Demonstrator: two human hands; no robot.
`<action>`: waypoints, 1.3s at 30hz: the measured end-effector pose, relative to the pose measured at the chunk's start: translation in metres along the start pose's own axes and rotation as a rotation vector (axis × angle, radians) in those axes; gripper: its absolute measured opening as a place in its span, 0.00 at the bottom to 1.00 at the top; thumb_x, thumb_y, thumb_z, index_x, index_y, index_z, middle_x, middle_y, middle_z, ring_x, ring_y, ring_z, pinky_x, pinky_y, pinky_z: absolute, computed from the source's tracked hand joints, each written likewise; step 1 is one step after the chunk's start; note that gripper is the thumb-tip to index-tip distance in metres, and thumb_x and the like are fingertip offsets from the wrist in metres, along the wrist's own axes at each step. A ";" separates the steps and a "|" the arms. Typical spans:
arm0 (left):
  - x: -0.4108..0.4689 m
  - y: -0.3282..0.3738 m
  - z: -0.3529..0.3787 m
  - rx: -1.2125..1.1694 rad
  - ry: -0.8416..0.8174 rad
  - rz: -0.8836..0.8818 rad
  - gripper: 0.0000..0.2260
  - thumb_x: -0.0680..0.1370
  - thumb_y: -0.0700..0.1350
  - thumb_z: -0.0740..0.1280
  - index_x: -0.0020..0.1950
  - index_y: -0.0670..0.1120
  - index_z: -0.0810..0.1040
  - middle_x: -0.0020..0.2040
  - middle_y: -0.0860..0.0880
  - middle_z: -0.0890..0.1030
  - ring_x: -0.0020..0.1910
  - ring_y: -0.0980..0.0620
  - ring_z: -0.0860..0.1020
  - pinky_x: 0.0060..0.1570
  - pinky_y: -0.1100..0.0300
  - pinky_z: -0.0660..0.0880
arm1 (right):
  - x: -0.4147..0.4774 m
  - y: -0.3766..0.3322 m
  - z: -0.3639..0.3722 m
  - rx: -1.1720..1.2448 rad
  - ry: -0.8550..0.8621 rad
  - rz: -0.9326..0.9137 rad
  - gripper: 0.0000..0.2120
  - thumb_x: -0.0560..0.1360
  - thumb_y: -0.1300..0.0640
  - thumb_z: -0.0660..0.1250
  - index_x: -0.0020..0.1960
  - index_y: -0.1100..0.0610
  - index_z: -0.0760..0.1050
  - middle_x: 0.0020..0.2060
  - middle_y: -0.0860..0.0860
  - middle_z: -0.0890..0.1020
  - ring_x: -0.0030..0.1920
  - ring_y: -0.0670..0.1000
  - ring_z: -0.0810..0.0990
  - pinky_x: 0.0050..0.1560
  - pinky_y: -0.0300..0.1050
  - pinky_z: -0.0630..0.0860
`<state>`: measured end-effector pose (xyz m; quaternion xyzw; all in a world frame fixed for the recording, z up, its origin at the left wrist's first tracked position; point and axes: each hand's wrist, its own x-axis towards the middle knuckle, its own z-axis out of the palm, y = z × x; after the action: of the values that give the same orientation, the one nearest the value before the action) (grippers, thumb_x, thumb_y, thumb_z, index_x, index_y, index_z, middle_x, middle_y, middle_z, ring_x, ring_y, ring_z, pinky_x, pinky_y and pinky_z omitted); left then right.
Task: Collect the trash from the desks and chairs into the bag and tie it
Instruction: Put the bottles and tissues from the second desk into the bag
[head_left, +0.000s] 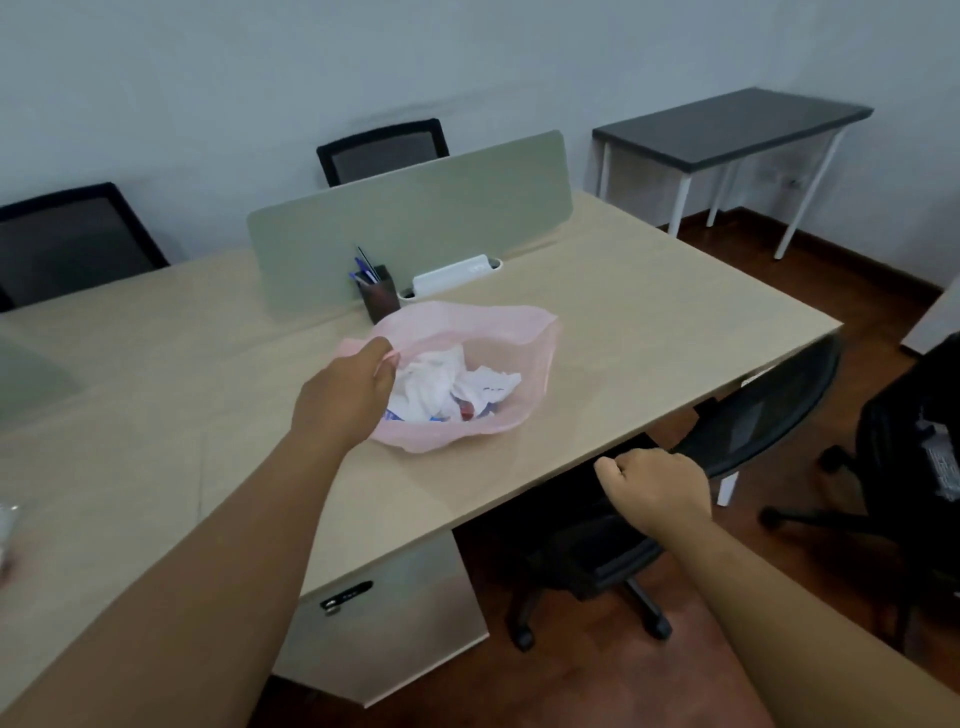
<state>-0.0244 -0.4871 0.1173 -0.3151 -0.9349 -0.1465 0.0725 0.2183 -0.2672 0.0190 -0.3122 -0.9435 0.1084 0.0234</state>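
Observation:
A translucent pink plastic bag (524, 358) lies open on the beige desk (649, 332), holding crumpled white paper and wrappers (447, 387). My left hand (345, 395) pinches the bag's near-left rim between thumb and fingers. My right hand (657, 491) is curled into a fist over the top edge of a black mesh chair's backrest (769, 410) at the desk's front edge; whether the fingers wrap the backrest is hidden.
A green divider panel (415, 228) crosses the desk, with a pen holder (379, 296) and a white power strip (452, 275) before it. Black chairs stand at the far side, another at the right. A dark table (727, 124) stands by the wall. Something pale lies at the left edge (8, 525).

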 end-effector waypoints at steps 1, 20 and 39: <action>0.003 -0.006 -0.001 -0.013 0.011 0.009 0.10 0.83 0.53 0.55 0.57 0.50 0.72 0.47 0.39 0.80 0.43 0.38 0.76 0.38 0.54 0.68 | 0.007 -0.009 0.003 0.004 0.007 0.013 0.19 0.77 0.52 0.54 0.28 0.56 0.58 0.23 0.52 0.62 0.26 0.55 0.57 0.31 0.48 0.53; 0.073 -0.105 -0.007 0.029 0.160 0.102 0.09 0.83 0.51 0.55 0.54 0.47 0.70 0.38 0.40 0.79 0.35 0.38 0.75 0.36 0.51 0.71 | 0.111 -0.097 -0.009 0.054 0.242 0.021 0.34 0.69 0.41 0.72 0.69 0.51 0.65 0.61 0.54 0.72 0.58 0.57 0.73 0.49 0.51 0.74; 0.026 -0.367 -0.085 0.026 0.274 -0.643 0.19 0.80 0.58 0.60 0.66 0.50 0.68 0.56 0.43 0.78 0.56 0.41 0.77 0.52 0.47 0.74 | 0.209 -0.445 0.050 0.696 -0.226 -0.479 0.09 0.79 0.62 0.55 0.54 0.60 0.72 0.47 0.56 0.81 0.48 0.59 0.78 0.48 0.49 0.74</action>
<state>-0.2651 -0.7779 0.1203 0.0189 -0.9697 -0.1906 0.1514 -0.2149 -0.5005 0.0632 -0.0442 -0.8933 0.4447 0.0482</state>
